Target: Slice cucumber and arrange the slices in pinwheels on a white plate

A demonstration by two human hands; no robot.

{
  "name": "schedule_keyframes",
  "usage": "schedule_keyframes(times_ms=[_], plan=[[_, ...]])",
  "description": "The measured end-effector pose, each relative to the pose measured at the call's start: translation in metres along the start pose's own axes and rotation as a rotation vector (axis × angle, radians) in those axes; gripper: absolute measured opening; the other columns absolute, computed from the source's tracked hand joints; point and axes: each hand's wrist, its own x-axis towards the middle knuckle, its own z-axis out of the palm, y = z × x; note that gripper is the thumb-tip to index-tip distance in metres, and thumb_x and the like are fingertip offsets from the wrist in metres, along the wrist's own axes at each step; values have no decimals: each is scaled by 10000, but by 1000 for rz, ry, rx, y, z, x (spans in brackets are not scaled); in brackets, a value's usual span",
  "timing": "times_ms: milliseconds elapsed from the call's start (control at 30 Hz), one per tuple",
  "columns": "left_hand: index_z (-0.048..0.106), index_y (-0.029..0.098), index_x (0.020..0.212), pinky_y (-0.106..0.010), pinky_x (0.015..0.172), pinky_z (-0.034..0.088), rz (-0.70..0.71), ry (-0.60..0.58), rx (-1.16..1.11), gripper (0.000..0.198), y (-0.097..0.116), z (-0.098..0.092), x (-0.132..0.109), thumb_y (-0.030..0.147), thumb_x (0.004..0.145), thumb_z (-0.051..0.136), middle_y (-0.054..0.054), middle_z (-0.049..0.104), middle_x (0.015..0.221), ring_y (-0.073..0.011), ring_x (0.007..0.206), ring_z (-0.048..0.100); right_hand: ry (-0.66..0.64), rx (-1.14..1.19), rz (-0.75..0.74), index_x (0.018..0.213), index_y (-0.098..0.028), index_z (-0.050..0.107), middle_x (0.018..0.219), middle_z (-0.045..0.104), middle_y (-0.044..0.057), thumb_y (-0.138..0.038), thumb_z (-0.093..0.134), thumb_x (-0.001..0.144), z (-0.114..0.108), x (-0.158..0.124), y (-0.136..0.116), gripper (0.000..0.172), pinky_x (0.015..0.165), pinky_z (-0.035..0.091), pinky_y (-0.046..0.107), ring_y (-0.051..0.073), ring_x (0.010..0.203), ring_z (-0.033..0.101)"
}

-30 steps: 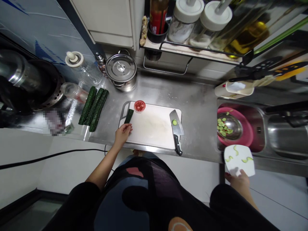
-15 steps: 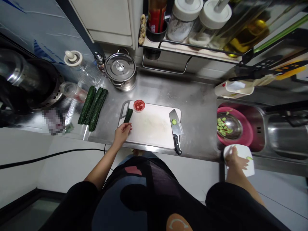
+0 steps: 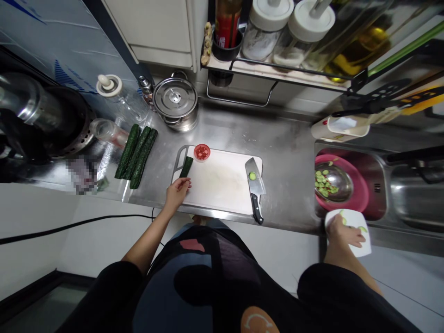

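A short cucumber piece (image 3: pixel 186 167) lies on the left part of the white cutting board (image 3: pixel 222 185). My left hand (image 3: pixel 177 190) has its curled fingers closed around the piece's near end. Far to the right, my right hand (image 3: pixel 342 233) is over a white square plate (image 3: pixel 359 249), fingers stretched across it beside a few cucumber slices (image 3: pixel 362 229). Whether a slice is under those fingers is hidden. A cleaver (image 3: pixel 256 187) rests along the board's right edge, a round cucumber slice (image 3: pixel 252 175) on its blade.
Whole cucumbers (image 3: pixel 137 155) lie left of the board. A red-rimmed small dish (image 3: pixel 201 151) sits at its back edge. Behind stands a lidded steel pot (image 3: pixel 175 99). In the sink, a pink basin (image 3: pixel 362 189) holds a metal bowl (image 3: pixel 343 180) with cucumber slices.
The fingers of my right hand have shifted a little to the right across the plate. My left hand stays on the cucumber piece. The whole view has drifted slightly.
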Motion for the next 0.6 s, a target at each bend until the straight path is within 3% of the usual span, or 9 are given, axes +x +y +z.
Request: schedule_keyframes(times_ms=[100,167,333,467,600], plan=[[674,187,870,-256,641,515,0,-1,3,402,0,-1,-1,515,644,724,-39,705,809,-150,726,672,-41,-56,-89,1487,-45,260,1533,252,258,-396,576,844,1,7,-2,798,1183,121,445,322,1444,180],[675,187,871,-255,640,515,0,0,2,403,1,-2,-1,512,641,728,-39,705,810,-151,726,672,-77,-103,-144,1476,-39,289,1503,311,262,-397,540,867,2,14,-1,749,1185,105,420,314,1437,217],[674,186,868,-263,657,516,-9,-12,4,390,1,-3,-1,499,642,731,-37,700,804,-148,720,666,-70,-157,-150,1329,-155,523,1405,437,206,-402,510,861,4,22,5,529,1122,243,469,342,1355,350],[667,185,870,-271,672,516,-17,-15,4,396,1,-3,-1,503,642,729,-33,695,804,-146,722,663,9,-40,-108,1223,-158,612,1347,468,204,-269,552,802,6,21,9,440,1071,337,460,356,1302,401],[670,190,866,-264,662,516,-19,-18,-7,395,0,-2,1,504,636,734,-35,699,813,-146,724,665,-17,-12,-119,1155,-121,640,1243,512,203,-160,520,761,5,24,9,413,1112,300,429,349,1295,402]])
